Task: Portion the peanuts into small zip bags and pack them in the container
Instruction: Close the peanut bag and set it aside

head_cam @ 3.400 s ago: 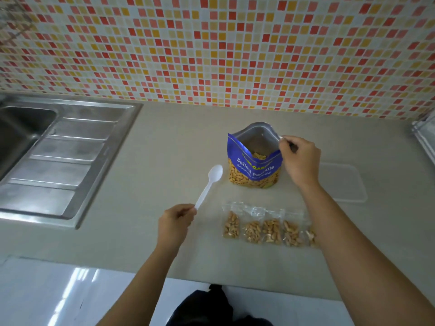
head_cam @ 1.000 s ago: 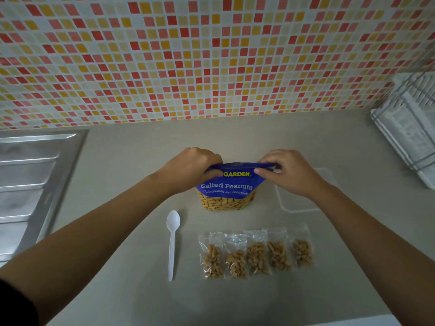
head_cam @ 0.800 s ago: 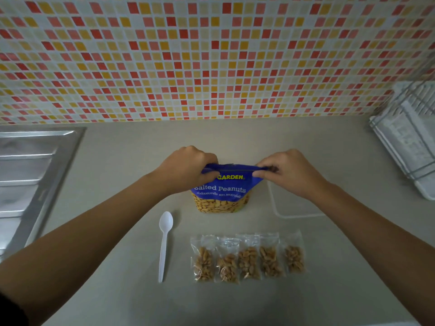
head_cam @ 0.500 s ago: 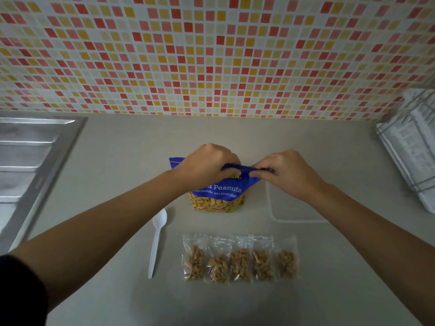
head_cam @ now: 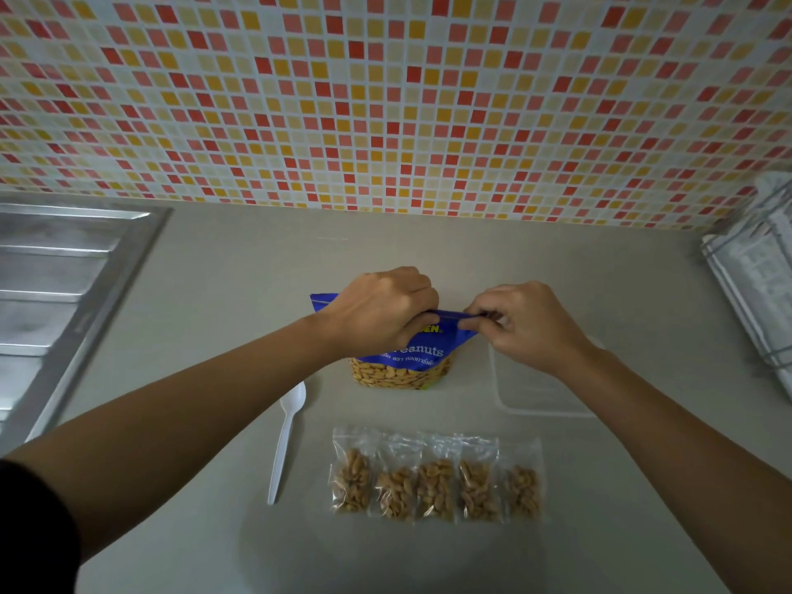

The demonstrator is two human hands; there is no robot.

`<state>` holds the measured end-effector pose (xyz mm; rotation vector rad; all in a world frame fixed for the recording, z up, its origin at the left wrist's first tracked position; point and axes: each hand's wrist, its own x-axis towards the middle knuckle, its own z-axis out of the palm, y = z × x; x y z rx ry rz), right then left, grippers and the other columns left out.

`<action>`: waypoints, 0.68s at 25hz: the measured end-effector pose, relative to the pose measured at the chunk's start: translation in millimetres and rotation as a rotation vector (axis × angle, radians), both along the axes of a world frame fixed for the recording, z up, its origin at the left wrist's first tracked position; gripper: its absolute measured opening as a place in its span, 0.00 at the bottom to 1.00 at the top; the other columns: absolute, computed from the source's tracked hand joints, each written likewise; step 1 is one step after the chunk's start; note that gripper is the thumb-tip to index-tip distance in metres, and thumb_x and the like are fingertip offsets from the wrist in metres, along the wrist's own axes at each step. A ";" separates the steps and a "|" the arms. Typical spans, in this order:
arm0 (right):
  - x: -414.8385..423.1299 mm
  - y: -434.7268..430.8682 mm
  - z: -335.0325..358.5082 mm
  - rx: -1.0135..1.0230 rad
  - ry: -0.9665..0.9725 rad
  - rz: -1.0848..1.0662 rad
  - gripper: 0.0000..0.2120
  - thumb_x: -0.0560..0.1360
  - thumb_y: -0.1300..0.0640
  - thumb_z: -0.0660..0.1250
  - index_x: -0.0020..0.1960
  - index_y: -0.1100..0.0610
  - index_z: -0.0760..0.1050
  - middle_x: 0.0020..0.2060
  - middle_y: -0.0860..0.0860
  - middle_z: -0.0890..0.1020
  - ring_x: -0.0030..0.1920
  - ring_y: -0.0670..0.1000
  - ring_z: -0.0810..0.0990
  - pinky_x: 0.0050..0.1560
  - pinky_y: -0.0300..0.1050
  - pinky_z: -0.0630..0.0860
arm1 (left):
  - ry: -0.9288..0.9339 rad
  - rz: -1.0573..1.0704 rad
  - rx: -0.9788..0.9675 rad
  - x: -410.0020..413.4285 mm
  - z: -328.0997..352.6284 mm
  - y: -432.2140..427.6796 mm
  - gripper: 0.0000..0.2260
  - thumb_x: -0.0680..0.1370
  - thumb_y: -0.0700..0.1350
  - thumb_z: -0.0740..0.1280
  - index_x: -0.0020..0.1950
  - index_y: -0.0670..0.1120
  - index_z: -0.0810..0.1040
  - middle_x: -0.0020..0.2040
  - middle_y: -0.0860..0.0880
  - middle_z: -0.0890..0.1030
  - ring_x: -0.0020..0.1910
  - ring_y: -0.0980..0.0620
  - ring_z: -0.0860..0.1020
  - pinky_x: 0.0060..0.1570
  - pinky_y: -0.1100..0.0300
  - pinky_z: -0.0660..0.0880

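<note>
A blue salted-peanuts bag [head_cam: 407, 358] stands upright mid-counter, its clear lower window full of nuts. My left hand [head_cam: 381, 310] pinches the bag's top strip near its middle, and my right hand [head_cam: 523, 323] pinches the same strip at its right end. The bag's mouth is pressed flat between them. Several small zip bags of peanuts [head_cam: 435, 480] lie in a row in front of the big bag. A clear shallow plastic container [head_cam: 544, 396] sits to the right, partly under my right wrist. A white plastic spoon [head_cam: 286, 439] lies left of the small bags.
A steel sink drainboard [head_cam: 64, 302] fills the left side. A wire rack with white items [head_cam: 758, 285] stands at the far right. The mosaic-tiled wall [head_cam: 385, 100] closes off the back of the beige counter [head_cam: 240, 267].
The spoon was put down and my left hand joined the right at the bag's top. The open mouth was pressed flat. Over the last second my left hand slid right along the strip.
</note>
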<state>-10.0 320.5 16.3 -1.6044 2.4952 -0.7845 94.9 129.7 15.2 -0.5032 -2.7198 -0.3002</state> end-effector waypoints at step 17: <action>0.8 4.1 -13.5 -0.102 0.074 -0.051 0.07 0.68 0.53 0.70 0.35 0.56 0.82 0.29 0.49 0.83 0.29 0.48 0.76 0.32 0.38 0.68 | 0.055 0.019 -0.186 45.5 2.6 -79.9 0.15 0.77 0.51 0.57 0.42 0.43 0.77 0.37 0.47 0.81 0.35 0.48 0.78 0.31 0.57 0.72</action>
